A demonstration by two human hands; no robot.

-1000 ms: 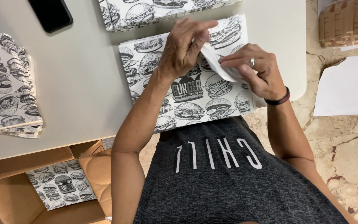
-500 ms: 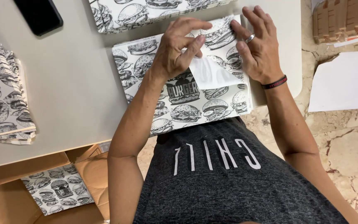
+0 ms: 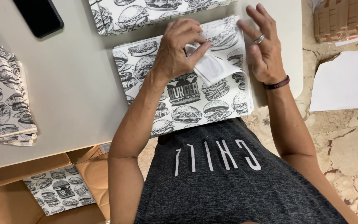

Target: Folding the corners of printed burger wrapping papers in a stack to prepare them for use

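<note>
While the left hand pinches a white sheet, hiding its edge, the right hand hovers spread.

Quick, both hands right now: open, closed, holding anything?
Left hand: shut, pinching the white paper piece over the burger-print bag.
Right hand: open, fingers spread, holding nothing.

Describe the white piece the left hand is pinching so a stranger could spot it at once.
On the pale table, find the burger-printed paper bag lying nearest the person. The left hand pinches a plain white paper strip above it, the only unprinted piece among the patterned bags.
</note>
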